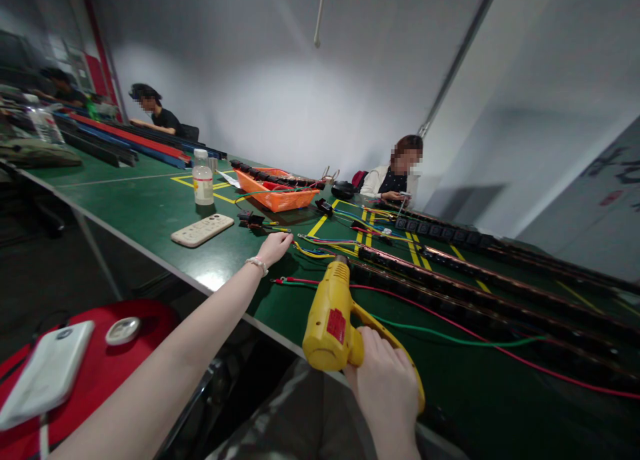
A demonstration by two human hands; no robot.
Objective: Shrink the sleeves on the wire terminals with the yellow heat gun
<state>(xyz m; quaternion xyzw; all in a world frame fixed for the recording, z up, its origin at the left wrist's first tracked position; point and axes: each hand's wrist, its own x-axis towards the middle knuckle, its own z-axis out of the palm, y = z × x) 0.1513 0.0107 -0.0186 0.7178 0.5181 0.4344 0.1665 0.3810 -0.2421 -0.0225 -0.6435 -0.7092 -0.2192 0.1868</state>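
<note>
My right hand (384,373) is wrapped round the handle of a yellow heat gun (327,313), whose nozzle points away from me across the green table (140,203). The closed fingers of my left hand (275,248) pinch the ends of yellow and blue wires (314,252) just ahead of the nozzle. Below those wires lie a red wire (367,288) and a green wire (425,333). Long dark bars with copper-coloured strips (450,268) stretch off to the right. Beyond my left fingers rests a small black connector with short wires (250,219).
An orange basket (280,200) with dark parts stands behind, near a bottle (203,180) and a beige remote-like power strip (203,231). A red stool (145,313) at left carries a white device (47,373). One person (393,173) sits across; others sit far left.
</note>
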